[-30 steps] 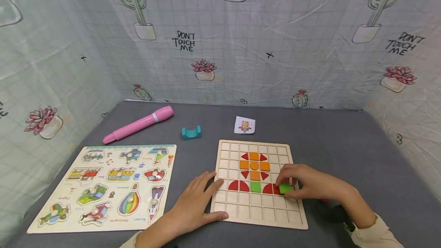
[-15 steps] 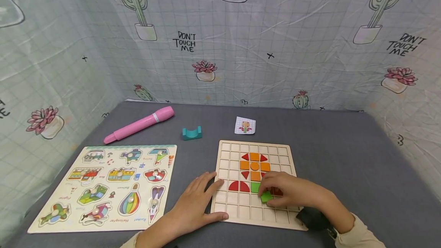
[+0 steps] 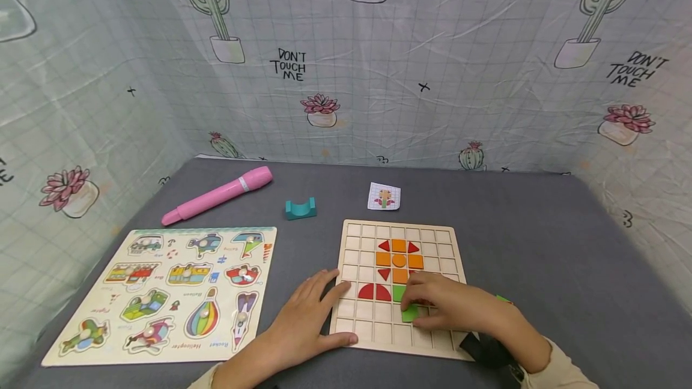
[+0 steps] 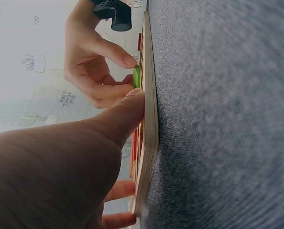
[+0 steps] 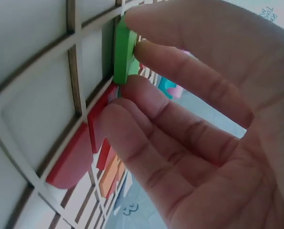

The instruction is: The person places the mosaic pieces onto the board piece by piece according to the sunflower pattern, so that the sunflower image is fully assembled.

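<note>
A wooden grid board (image 3: 373, 338) lies on the table, bearing a flower of orange squares (image 3: 398, 245), red triangles (image 3: 384, 246), red quarter-rounds (image 3: 366, 291) and a green square (image 3: 399, 293). My right hand (image 3: 451, 302) pinches a second green square tile (image 3: 409, 313) between thumb and fingers, just on the near side of the placed green one. In the right wrist view this tile (image 5: 124, 50) stands tilted at the grid. My left hand (image 3: 300, 320) rests spread at the board's left edge, its thumb (image 4: 125, 107) on the rim. The right hand covers the red pieces under it.
A picture puzzle board (image 3: 178, 347) lies on the left. Behind are a pink marker-shaped stick (image 3: 216, 196), a teal notched block (image 3: 300, 209) and a small pattern card (image 3: 384, 196). A green piece (image 3: 504, 299) peeks out behind my right wrist.
My right hand has carried the green tile leftward across the board, then slightly toward me, to the cell below the placed green square. My left hand has stayed put.
</note>
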Demonstrator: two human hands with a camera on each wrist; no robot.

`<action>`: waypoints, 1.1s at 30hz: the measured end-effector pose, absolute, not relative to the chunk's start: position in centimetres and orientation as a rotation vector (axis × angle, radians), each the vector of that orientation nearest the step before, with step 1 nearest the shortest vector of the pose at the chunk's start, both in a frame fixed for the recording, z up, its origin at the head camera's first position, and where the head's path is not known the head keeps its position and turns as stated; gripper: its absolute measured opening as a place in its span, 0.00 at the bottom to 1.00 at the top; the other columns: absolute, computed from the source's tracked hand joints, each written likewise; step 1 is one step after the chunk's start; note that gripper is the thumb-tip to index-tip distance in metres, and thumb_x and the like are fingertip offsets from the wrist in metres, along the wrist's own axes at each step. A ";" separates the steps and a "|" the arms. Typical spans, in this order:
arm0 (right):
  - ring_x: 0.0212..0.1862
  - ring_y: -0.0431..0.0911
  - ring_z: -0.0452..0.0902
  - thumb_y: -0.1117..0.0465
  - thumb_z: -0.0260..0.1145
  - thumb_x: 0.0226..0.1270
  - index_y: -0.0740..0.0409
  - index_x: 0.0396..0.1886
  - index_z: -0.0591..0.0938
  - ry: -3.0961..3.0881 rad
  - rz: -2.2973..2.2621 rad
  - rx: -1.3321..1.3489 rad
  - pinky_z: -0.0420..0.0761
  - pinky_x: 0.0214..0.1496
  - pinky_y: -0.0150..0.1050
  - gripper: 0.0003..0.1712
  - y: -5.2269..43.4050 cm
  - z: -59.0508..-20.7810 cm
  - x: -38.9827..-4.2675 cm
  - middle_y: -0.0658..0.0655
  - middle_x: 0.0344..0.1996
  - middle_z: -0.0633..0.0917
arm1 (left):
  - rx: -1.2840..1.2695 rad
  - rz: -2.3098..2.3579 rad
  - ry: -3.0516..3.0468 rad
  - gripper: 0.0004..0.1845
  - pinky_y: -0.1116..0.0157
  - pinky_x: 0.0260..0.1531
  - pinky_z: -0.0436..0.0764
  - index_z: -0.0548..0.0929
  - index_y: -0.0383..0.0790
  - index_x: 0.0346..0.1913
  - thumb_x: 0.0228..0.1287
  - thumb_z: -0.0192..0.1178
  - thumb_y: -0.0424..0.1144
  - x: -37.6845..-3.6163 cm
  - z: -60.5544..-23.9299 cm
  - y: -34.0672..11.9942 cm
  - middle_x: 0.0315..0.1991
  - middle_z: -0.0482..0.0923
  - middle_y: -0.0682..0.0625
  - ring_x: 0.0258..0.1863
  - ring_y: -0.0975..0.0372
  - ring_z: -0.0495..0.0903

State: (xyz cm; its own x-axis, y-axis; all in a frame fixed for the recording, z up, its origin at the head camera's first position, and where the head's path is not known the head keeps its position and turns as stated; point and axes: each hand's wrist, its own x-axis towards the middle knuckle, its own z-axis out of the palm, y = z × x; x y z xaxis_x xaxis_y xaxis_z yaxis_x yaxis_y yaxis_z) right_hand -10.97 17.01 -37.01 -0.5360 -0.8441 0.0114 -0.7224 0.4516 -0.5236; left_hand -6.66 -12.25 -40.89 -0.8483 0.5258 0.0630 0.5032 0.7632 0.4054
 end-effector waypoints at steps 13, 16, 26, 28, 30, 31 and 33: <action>0.36 0.34 0.69 0.63 0.69 0.62 0.51 0.39 0.84 2.458 -0.712 -1.232 0.75 0.40 0.26 0.06 15.8 -37.2 -10.6 0.42 0.35 0.77 | 0.817 0.621 2.903 0.43 0.45 0.68 0.60 0.68 0.47 0.70 0.58 0.60 0.68 -6.7 -41.0 -12.2 0.73 0.59 0.45 0.72 0.47 0.58; 0.36 0.34 0.69 0.62 0.70 0.62 0.51 0.39 0.84 2.458 -0.720 -1.241 0.75 0.40 0.26 0.06 15.8 -37.2 -10.6 0.42 0.35 0.77 | 0.823 0.623 2.906 0.43 0.45 0.68 0.61 0.68 0.47 0.70 0.58 0.60 0.68 -6.7 -40.9 -12.2 0.72 0.59 0.45 0.72 0.47 0.58; 0.37 0.35 0.71 0.55 0.70 0.64 0.52 0.41 0.84 2.404 -0.755 -1.414 0.75 0.41 0.26 0.09 16.8 -37.5 -10.9 0.43 0.36 0.78 | 0.845 0.660 2.900 0.43 0.44 0.68 0.61 0.69 0.45 0.70 0.58 0.59 0.69 -6.6 -40.8 -12.3 0.72 0.59 0.43 0.71 0.46 0.58; 0.38 0.35 0.71 0.54 0.69 0.65 0.52 0.41 0.84 2.392 -0.779 -1.410 0.75 0.40 0.26 0.09 17.2 -37.5 -10.9 0.43 0.36 0.78 | 0.839 0.656 2.894 0.43 0.45 0.68 0.60 0.68 0.45 0.70 0.58 0.59 0.69 -6.6 -40.8 -12.3 0.72 0.59 0.44 0.72 0.46 0.58; 0.38 0.35 0.71 0.53 0.68 0.66 0.51 0.41 0.84 2.389 -0.797 -1.377 0.76 0.40 0.27 0.09 17.8 -37.4 -10.9 0.43 0.36 0.79 | 0.836 0.650 2.892 0.43 0.45 0.69 0.59 0.68 0.46 0.70 0.58 0.59 0.68 -6.6 -40.8 -12.3 0.72 0.59 0.44 0.72 0.47 0.57; 0.37 0.35 0.71 0.54 0.68 0.66 0.50 0.42 0.84 2.388 -0.805 -1.359 0.75 0.39 0.27 0.08 18.1 -37.3 -10.9 0.43 0.36 0.78 | 0.836 0.645 2.893 0.43 0.45 0.69 0.59 0.68 0.46 0.70 0.58 0.59 0.68 -6.6 -40.9 -12.3 0.72 0.59 0.44 0.72 0.47 0.57; 0.37 0.35 0.71 0.55 0.67 0.67 0.50 0.42 0.84 2.395 -0.817 -1.319 0.76 0.39 0.28 0.07 18.8 -37.2 -11.0 0.43 0.37 0.78 | 0.843 0.648 2.898 0.43 0.45 0.69 0.60 0.68 0.46 0.70 0.58 0.59 0.69 -6.7 -40.9 -12.3 0.72 0.59 0.44 0.72 0.47 0.58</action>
State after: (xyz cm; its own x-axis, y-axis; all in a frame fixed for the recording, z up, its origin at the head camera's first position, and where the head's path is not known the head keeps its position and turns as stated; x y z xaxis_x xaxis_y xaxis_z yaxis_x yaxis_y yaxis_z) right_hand -10.97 18.84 -37.16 -0.5402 -0.8413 0.0208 -0.6787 0.4209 -0.6018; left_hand -6.68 -12.28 -40.92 -0.8494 0.5240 0.0634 0.5010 0.7627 0.4090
